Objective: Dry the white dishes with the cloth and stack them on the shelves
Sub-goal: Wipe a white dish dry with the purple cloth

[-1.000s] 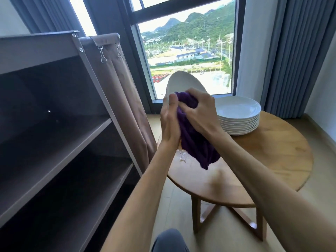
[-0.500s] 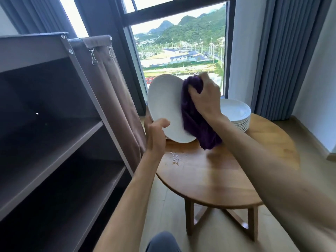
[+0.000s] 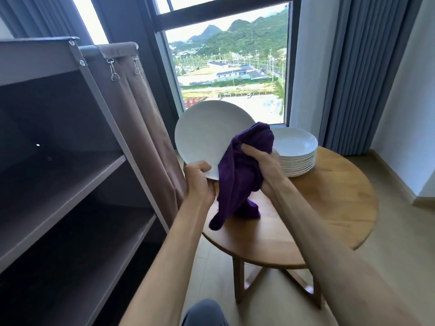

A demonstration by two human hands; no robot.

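Above the near-left edge of the round wooden table [image 3: 317, 208], a white plate [image 3: 207, 135] is being held tilted on edge, its face turned toward the camera and its upper rim standing in front of the window [image 3: 230, 74]. The left hand [image 3: 200, 182] is gripping the plate's lower rim, thumb curled over the front face and the remaining fingers hidden behind it. The right hand [image 3: 263, 165] is clutching a purple cloth [image 3: 240, 175], fingers closed into the bunched fabric; the cloth is lying against the plate's right edge, and its loose tail is hanging down to the tabletop, where the end is touching the wood. Behind the right hand, toward the table's far edge, a stack of white plates [image 3: 294, 151] is sitting flat, just beside the cloth and apart from the held plate. Bare tabletop is lying open from the stack round to the near-right rim. Left of the table, the shelves [image 3: 77, 184] are standing with their open front facing the plate; a brown fabric cover [image 3: 141, 128] is hanging gathered along the unit's side nearest the table. Between the shelf's front edge and the table's left rim, a narrow strip of floor is showing. Grey curtains [image 3: 353, 74] are hanging beyond the table's far-right side.
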